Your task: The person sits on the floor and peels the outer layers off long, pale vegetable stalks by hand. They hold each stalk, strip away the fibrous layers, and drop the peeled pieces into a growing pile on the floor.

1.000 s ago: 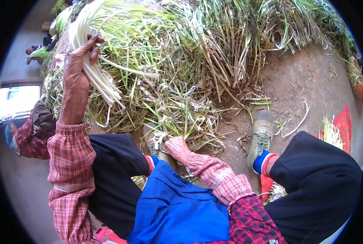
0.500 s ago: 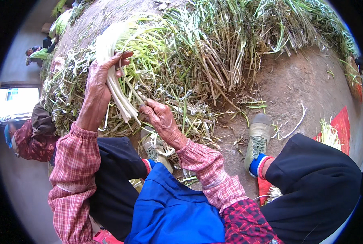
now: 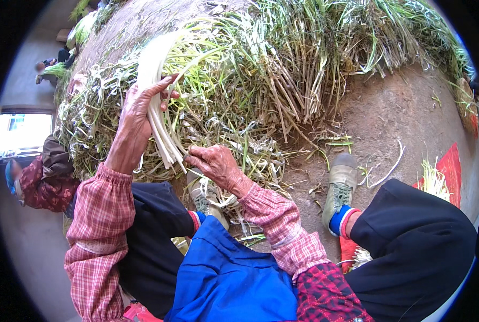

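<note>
No packages, labels, signs or screens show among the stalks and dirt floor.

Big heap of green stalks point(image 3: 314, 59) spread over the dirt floor point(image 3: 400, 118). Grey shoe point(image 3: 340, 185) planted beside loose trimmings, red mat point(image 3: 454, 169) at the right edge, another person point(image 3: 38, 180) crouched far left.

You've got a bundle of pale white-green leek stalks point(image 3: 161, 115), upright, cut ends down, over the heap's left edge.
</note>
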Demonstrator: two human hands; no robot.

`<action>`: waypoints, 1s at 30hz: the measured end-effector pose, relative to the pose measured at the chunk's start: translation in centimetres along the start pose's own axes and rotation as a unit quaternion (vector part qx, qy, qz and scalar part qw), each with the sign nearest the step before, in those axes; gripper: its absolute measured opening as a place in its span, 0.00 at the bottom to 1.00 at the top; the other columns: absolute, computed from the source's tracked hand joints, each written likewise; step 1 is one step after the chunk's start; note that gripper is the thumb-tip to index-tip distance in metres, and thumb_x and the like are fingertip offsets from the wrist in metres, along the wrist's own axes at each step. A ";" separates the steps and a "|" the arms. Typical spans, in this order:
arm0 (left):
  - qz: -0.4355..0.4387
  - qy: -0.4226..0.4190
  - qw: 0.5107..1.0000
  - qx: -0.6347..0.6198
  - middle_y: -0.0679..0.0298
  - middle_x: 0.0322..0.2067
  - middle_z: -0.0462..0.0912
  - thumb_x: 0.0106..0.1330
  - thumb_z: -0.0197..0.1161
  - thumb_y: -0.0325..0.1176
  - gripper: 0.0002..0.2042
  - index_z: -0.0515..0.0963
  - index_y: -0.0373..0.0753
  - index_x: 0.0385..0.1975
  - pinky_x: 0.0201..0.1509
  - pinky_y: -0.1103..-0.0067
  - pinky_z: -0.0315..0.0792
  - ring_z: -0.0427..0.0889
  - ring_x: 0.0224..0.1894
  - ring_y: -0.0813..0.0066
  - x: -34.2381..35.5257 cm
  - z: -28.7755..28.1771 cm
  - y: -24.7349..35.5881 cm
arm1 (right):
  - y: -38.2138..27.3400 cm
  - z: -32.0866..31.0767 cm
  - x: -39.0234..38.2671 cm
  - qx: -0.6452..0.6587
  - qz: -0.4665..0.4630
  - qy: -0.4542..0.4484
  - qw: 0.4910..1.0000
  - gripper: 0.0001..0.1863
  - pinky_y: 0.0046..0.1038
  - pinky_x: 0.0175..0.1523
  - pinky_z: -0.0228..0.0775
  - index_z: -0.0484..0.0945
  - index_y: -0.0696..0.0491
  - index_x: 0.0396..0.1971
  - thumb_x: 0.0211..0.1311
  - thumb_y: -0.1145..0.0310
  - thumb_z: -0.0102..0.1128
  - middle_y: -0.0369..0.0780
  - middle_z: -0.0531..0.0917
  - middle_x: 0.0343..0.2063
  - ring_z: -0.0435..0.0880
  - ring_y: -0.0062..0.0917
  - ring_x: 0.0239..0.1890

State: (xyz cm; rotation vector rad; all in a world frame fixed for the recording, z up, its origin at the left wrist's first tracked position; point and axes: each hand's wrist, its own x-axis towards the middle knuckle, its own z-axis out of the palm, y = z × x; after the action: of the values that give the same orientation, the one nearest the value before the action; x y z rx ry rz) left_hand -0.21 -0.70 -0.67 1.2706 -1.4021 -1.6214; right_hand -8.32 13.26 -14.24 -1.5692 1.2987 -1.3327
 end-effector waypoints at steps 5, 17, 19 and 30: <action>-0.050 -0.011 0.997 0.053 0.56 0.33 0.82 0.57 0.63 0.26 0.15 0.72 0.27 0.43 0.16 0.91 0.64 0.79 0.24 0.80 0.1 0.2 -0.5 | 1.0 -0.7 -0.2 0.003 0.013 -0.072 0.997 0.16 0.39 0.32 0.68 0.75 0.51 0.26 0.60 0.53 0.50 0.45 0.77 0.19 0.77 0.41 0.27; -0.098 -0.038 0.987 0.124 0.65 0.27 0.80 0.51 0.68 0.27 0.15 0.73 0.34 0.38 0.22 0.89 0.65 0.79 0.25 0.82 -2.3 2.8 -2.4 | 1.1 -6.0 4.4 0.288 0.205 0.225 0.908 0.18 0.13 0.17 0.61 0.80 0.55 0.29 0.61 0.53 0.53 0.35 0.81 0.15 0.79 0.14 0.18; -0.080 -0.061 0.987 0.123 0.65 0.27 0.81 0.52 0.67 0.29 0.15 0.73 0.34 0.39 0.23 0.89 0.64 0.78 0.26 0.83 -2.5 3.3 -3.3 | 0.8 -7.1 4.4 0.290 0.209 0.237 0.903 0.17 0.18 0.23 0.67 0.79 0.60 0.22 0.59 0.60 0.57 0.37 0.79 0.12 0.76 0.16 0.14; -0.093 -0.147 0.977 0.120 0.63 0.26 0.81 0.55 0.64 0.30 0.14 0.74 0.33 0.40 0.25 0.89 0.66 0.77 0.25 0.85 -3.4 4.3 -3.1 | 1.4 -8.5 3.4 0.387 0.207 0.121 0.890 0.15 0.15 0.15 0.63 0.76 0.59 0.30 0.64 0.62 0.49 0.41 0.84 0.23 0.85 0.24 0.24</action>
State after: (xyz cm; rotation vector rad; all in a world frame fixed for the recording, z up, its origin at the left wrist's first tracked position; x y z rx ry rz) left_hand -2.75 4.56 -2.98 1.3740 -1.7460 -1.8698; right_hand -16.98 10.46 -12.64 -0.5556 0.9639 -1.5211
